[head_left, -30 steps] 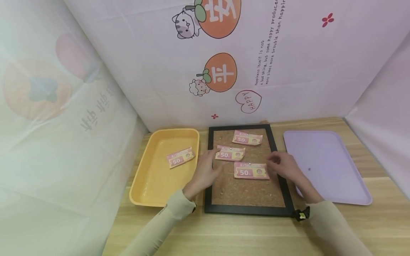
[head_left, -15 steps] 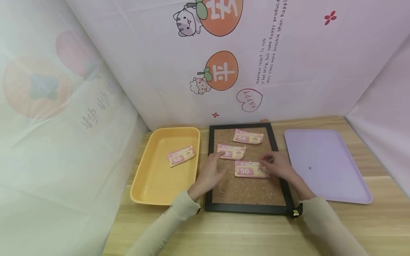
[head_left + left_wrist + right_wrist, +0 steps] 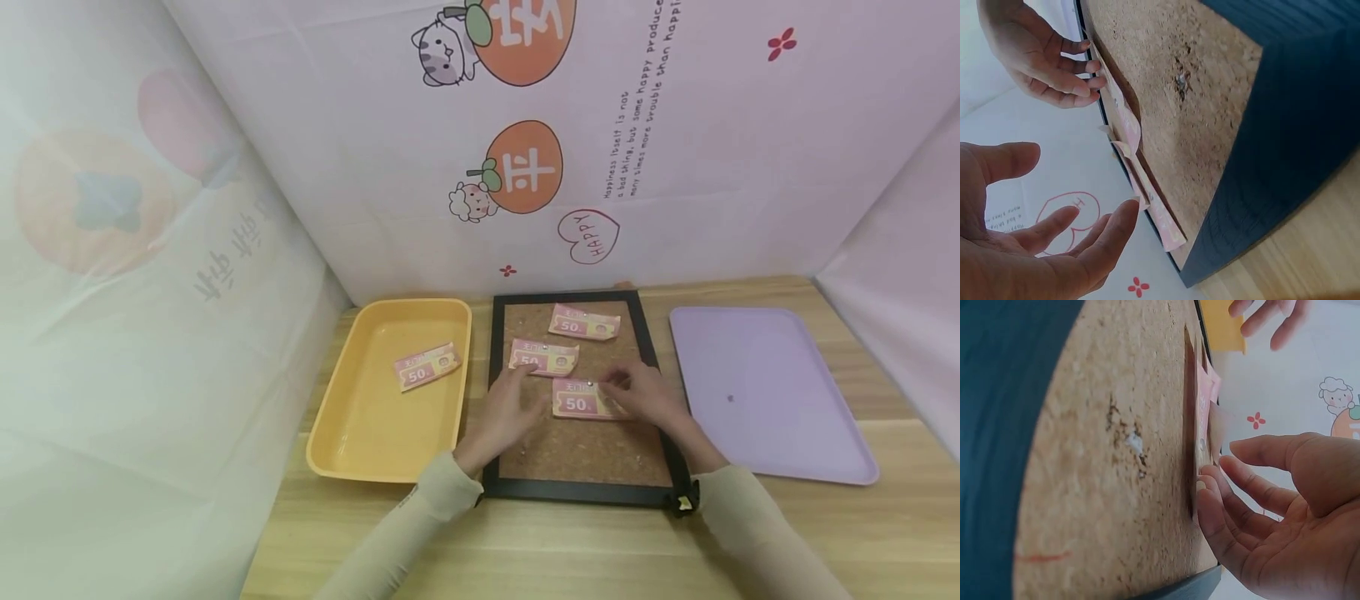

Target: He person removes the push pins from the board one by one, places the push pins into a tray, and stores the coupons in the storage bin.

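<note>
A cork board (image 3: 577, 454) in a black frame (image 3: 577, 490) lies on the wooden table. Three pink and yellow coupons are pinned to it: a top one (image 3: 573, 325), a middle-left one (image 3: 562, 358) and a lower one (image 3: 576, 404). My right hand (image 3: 643, 393) is at the right half of the lower coupon, partly covering it. In the right wrist view its lower fingertips touch that coupon (image 3: 1202, 415), thumb and index slightly apart. Over the board's left side, my left hand (image 3: 506, 412) has its fingers spread and holds nothing; one fingertip overlaps the middle-left coupon's lower edge.
Left of the board stands a yellow tray (image 3: 330, 446) with one more coupon (image 3: 427, 367) in it. To the right lies a shallow lilac tray (image 3: 772, 375) with a small dark speck. A printed white cloth (image 3: 375, 167) hangs behind and at the sides.
My right hand has moved left from the lower coupon's right edge over its right half. My left hand has shifted right, farther over the board. The coupons keep their places.
</note>
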Available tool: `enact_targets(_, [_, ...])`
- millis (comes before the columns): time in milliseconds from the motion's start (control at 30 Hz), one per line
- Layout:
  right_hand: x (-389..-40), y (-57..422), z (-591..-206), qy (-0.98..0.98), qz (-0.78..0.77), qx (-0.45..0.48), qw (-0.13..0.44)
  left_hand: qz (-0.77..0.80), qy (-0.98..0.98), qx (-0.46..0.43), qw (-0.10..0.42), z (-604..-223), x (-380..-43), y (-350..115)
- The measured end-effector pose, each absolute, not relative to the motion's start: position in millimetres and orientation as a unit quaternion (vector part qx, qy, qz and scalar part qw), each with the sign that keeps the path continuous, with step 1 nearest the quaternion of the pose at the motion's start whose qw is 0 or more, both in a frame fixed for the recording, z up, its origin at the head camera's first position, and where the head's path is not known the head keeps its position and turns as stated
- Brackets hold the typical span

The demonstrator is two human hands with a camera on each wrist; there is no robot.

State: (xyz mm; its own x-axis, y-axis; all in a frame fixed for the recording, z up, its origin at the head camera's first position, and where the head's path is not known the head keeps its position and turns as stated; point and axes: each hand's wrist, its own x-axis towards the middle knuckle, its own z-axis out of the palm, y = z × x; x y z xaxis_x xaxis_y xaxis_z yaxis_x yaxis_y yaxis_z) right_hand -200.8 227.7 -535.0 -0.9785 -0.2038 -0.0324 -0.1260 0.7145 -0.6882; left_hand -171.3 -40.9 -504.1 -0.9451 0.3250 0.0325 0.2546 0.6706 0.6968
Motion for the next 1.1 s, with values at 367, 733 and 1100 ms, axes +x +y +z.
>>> enact_targets(367, [-207,217,-539,0.924,-0.367,-0.098,0.032,0.376,0.910,0.176,0.015,-516,-175,-31])
enact_targets(733, [-209,213,-542,0.926,-0.366,-0.080,0.043,0.394,0.904,0.162,0.030,-521,-179,-22])
enact_targets(1100, [-214,215,-548,0.925,-0.369,-0.077,0.046,0.413,0.895,0.157,0.059,-529,-187,-18])
